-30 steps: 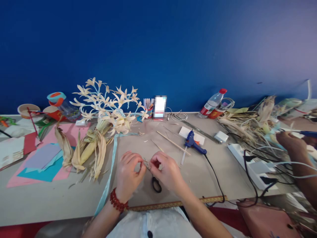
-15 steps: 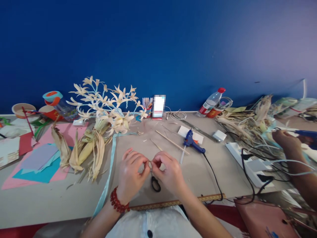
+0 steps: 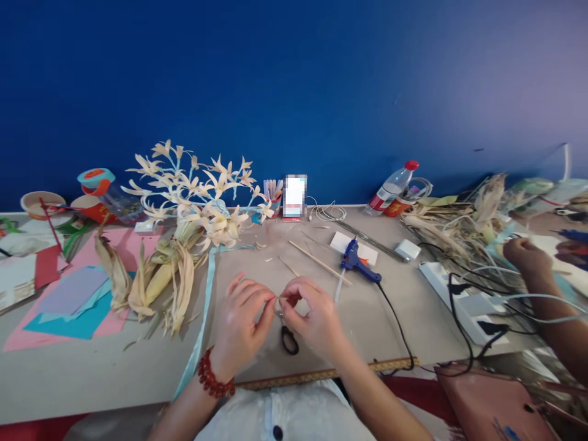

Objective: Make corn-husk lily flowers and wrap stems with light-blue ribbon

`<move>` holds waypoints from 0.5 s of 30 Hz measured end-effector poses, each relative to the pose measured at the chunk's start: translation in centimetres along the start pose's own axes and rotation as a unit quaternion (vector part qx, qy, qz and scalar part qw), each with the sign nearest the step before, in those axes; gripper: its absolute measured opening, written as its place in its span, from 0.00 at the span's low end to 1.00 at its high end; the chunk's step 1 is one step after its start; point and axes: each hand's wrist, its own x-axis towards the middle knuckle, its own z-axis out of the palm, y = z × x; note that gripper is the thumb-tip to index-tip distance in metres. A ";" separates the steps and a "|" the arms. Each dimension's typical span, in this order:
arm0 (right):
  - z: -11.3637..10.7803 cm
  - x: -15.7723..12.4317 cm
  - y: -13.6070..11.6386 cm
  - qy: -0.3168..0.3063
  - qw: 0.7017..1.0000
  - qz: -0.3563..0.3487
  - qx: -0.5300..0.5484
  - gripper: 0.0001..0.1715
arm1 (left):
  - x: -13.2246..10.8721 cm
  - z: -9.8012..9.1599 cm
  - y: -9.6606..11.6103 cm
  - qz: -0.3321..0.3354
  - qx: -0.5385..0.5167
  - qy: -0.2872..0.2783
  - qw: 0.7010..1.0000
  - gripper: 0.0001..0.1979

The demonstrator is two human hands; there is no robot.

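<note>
My left hand, with a red bead bracelet at its wrist, pinches a small thin pale strip between thumb and fingertips. The strip's other end sits in the pinch of my right hand; its exact kind is too small to make out. Just under the fingertips lies a pair of scissors, their black handle showing and their blades mostly hidden. Beyond my hands are a thin wooden stick and a blue glue gun with a clear glue stick in it.
Pale husk flowers and dried corn husks fill the left, beside coloured paper. At right are a bottle, a white power strip with trailing cables, a husk pile and another person's hand.
My left hand has shifted slightly left and its fingers have straightened a little, while both pinches stay near each other. At right, the other person's blue tool has moved.
</note>
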 end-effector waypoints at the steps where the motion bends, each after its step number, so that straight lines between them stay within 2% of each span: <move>1: 0.0 0.1 -0.1 -0.009 1.000 -0.003 -0.006 0.04 | 0.0 0.0 0.0 0.002 0.005 -0.002 1.000 0.07; 8: 0.1 0.5 0.0 -0.033 0.999 -0.008 -0.023 0.07 | -0.1 0.1 0.1 0.008 0.043 0.003 0.999 0.07; 13: -1.0 1.2 1.7 0.040 0.996 0.053 -0.058 0.07 | -0.5 0.2 -0.9 -0.033 0.059 0.048 0.997 0.07; 15: -1.3 1.2 1.8 0.030 0.996 0.075 -0.032 0.06 | -0.5 0.2 -1.4 -0.045 0.051 0.052 0.996 0.07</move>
